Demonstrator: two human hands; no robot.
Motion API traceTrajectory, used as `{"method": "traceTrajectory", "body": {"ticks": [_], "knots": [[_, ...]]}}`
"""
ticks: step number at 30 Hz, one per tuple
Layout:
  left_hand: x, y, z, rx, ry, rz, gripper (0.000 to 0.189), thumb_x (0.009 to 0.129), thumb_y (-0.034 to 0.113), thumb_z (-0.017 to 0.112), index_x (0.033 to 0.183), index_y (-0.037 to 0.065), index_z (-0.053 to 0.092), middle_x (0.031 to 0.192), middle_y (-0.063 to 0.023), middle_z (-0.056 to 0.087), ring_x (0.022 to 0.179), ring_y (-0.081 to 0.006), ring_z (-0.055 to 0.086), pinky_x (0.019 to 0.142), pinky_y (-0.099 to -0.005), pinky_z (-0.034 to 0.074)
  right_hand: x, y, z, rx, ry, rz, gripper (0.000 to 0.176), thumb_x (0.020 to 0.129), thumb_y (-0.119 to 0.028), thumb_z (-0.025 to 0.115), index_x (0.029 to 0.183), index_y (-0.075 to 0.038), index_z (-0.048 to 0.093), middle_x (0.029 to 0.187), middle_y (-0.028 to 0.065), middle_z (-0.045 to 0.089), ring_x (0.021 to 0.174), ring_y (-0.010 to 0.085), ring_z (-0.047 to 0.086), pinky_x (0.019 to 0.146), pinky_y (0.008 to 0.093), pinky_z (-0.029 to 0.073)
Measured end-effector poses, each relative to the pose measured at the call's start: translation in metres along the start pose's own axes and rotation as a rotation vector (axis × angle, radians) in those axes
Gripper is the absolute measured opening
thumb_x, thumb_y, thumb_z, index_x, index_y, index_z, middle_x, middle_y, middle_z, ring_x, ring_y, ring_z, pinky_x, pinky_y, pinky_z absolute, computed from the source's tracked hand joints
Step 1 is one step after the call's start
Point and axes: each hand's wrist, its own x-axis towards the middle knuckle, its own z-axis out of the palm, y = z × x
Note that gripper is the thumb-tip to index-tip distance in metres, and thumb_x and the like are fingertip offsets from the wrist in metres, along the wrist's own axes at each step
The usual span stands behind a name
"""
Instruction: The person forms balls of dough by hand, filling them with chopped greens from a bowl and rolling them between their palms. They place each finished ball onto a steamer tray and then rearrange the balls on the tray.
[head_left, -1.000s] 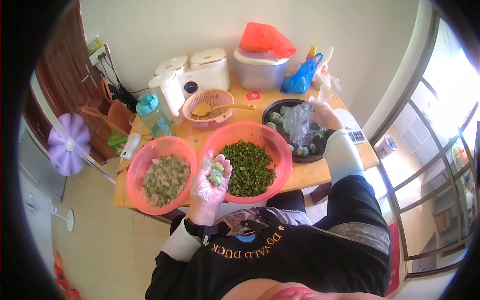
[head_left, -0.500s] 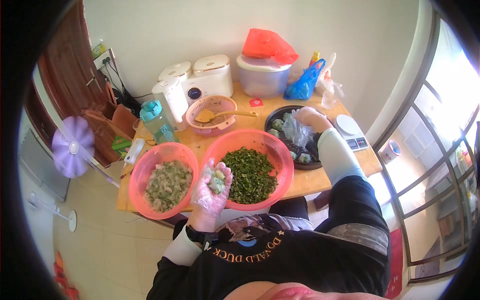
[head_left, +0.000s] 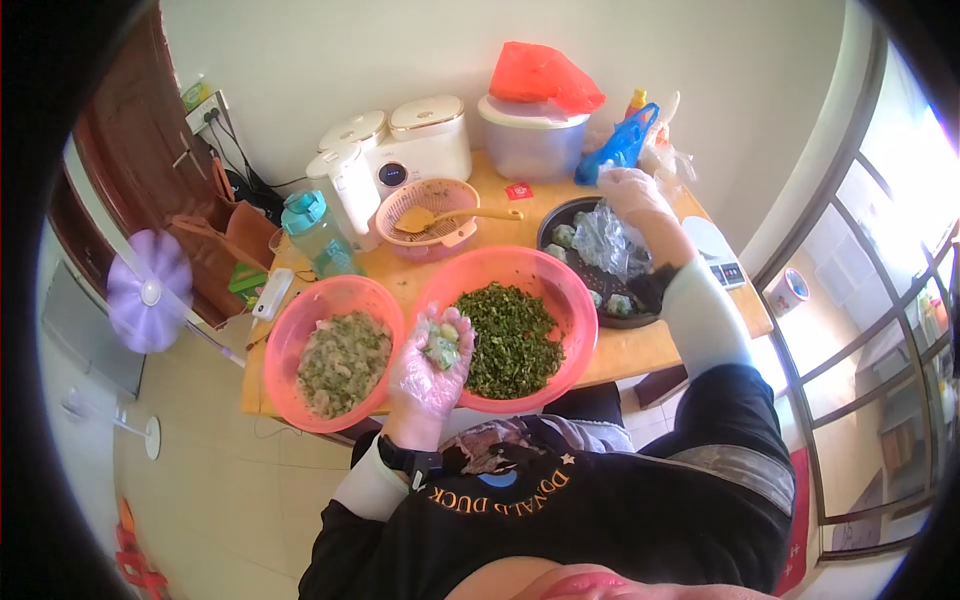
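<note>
My left hand (head_left: 432, 375), in a clear plastic glove, is palm up and cupped around a pale green-white ball of filling (head_left: 442, 345). It is between a pink bowl (head_left: 278, 385) of whitish mixture with green bits (head_left: 345, 362) and a larger pink bowl (head_left: 578, 345) of chopped greens (head_left: 515, 340). My gloved right hand (head_left: 637, 195) is over the back edge of a round dark tray (head_left: 590, 268), fingers drawn together; what they hold, if anything, is too small to make out. Crumpled clear plastic (head_left: 612, 240) hangs below it, over several similar balls (head_left: 563, 236).
Behind the bowls are a pink colander (head_left: 455, 240) with a yellow spatula (head_left: 470, 213), a teal-lidded bottle (head_left: 325, 245) and a white appliance (head_left: 430, 150). A kitchen scale (head_left: 712, 245) stands right of the tray. A blue bag (head_left: 620, 145) lies near a lidded tub (head_left: 530, 140).
My right hand has lifted away from the tray's middle toward its back edge. My left hand still cups the ball of filling. The whole view has shifted slightly.
</note>
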Motion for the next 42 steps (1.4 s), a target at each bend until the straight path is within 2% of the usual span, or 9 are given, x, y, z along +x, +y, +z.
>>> {"method": "traceTrajectory", "body": {"ticks": [2, 6, 8, 10, 13, 29, 35, 37, 42], "knots": [[0.007, 0.001, 0.001, -0.017, -0.129, -0.069, 0.026, 0.104, 0.015, 0.039, 0.122, 0.002, 0.053, 0.113, -0.0120, 0.062, 0.105, -0.0287, 0.064, 0.092, -0.0423, 0.058, -0.039, -0.043, 0.005, 0.192, 0.001, 0.040, 0.041, 0.097, -0.041, 0.054, 0.108, -0.005, 0.069, 0.095, 0.0200, 0.070, 0.091, 0.0321, 0.068, 0.086, 0.0430, 0.050], [0.021, -0.012, 0.006, 0.038, 0.012, 0.007, 0.023, 0.104, 0.015, 0.045, 0.117, 0.003, 0.059, 0.110, -0.0105, 0.065, 0.105, -0.0266, 0.065, 0.088, -0.0367, 0.059, -0.129, -0.141, 0.028, 0.207, -0.423, -0.328, 0.042, 0.100, -0.041, 0.050, 0.106, -0.004, 0.069, 0.093, 0.0194, 0.069, 0.090, 0.0310, 0.067, 0.085, 0.0431, 0.051], [0.029, -0.014, 0.000, 0.187, 0.014, 0.032, 0.021, 0.102, 0.018, 0.052, 0.113, 0.003, 0.064, 0.110, -0.0101, 0.067, 0.105, -0.0248, 0.065, 0.088, -0.0360, 0.057, -0.143, -0.141, 0.081, 0.126, -0.239, -0.809, 0.024, 0.093, -0.017, 0.053, 0.110, -0.003, 0.063, 0.106, 0.0202, 0.062, 0.097, 0.0362, 0.065, 0.086, 0.0440, 0.054], [0.032, -0.012, -0.005, 0.235, -0.072, -0.009, 0.022, 0.102, 0.018, 0.053, 0.115, 0.003, 0.063, 0.112, -0.0102, 0.067, 0.105, -0.0239, 0.065, 0.089, -0.0364, 0.056, -0.148, -0.148, 0.107, 0.136, -0.173, -0.882, 0.025, 0.094, -0.022, 0.052, 0.110, -0.007, 0.064, 0.110, 0.0216, 0.061, 0.099, 0.0392, 0.063, 0.087, 0.0479, 0.052], [0.040, -0.006, -0.017, 0.298, -0.188, -0.034, 0.024, 0.102, 0.019, 0.053, 0.116, 0.002, 0.062, 0.112, -0.0103, 0.068, 0.104, -0.0231, 0.065, 0.091, -0.0376, 0.055, -0.151, -0.160, 0.113, 0.261, -0.298, -0.511, 0.026, 0.093, -0.025, 0.053, 0.111, -0.009, 0.063, 0.110, 0.0221, 0.062, 0.100, 0.0409, 0.062, 0.086, 0.0506, 0.051], [0.044, -0.006, -0.012, 0.123, -0.039, -0.072, 0.019, 0.095, 0.005, 0.055, 0.112, 0.000, 0.061, 0.106, -0.0122, 0.068, 0.101, -0.0247, 0.067, 0.092, -0.0383, 0.055, -0.146, -0.157, 0.116, 0.233, -0.216, -0.610, 0.023, 0.094, -0.018, 0.052, 0.112, -0.009, 0.062, 0.098, 0.0206, 0.066, 0.099, 0.0389, 0.064, 0.086, 0.0492, 0.051], [0.051, 0.000, -0.028, 0.104, 0.035, 0.032, 0.025, 0.097, 0.007, 0.053, 0.120, -0.002, 0.056, 0.118, -0.0151, 0.064, 0.110, -0.0255, 0.064, 0.098, -0.0400, 0.053, -0.143, -0.165, 0.101, 0.580, -0.213, -0.414, 0.020, 0.092, -0.020, 0.058, 0.096, -0.003, 0.068, 0.091, 0.0224, 0.065, 0.095, 0.0355, 0.066, 0.082, 0.0464, 0.051], [0.044, -0.003, -0.015, 0.158, 0.004, 0.026, 0.024, 0.098, 0.009, 0.053, 0.120, -0.001, 0.056, 0.120, -0.0154, 0.063, 0.111, -0.0255, 0.064, 0.098, -0.0400, 0.053, -0.144, -0.176, 0.084, 0.685, -0.326, -0.021, 0.028, 0.092, -0.026, 0.059, 0.090, 0.000, 0.070, 0.088, 0.0243, 0.066, 0.090, 0.0379, 0.067, 0.081, 0.0476, 0.051], [0.033, -0.008, 0.001, 0.213, -0.085, 0.009, 0.029, 0.095, 0.003, 0.053, 0.123, -0.001, 0.057, 0.118, -0.0127, 0.066, 0.109, -0.0248, 0.065, 0.095, -0.0375, 0.055, -0.136, -0.158, 0.109, 0.483, -0.357, -0.138, 0.035, 0.094, -0.031, 0.056, 0.093, 0.000, 0.071, 0.089, 0.0255, 0.068, 0.087, 0.0392, 0.067, 0.082, 0.0476, 0.051]]}}
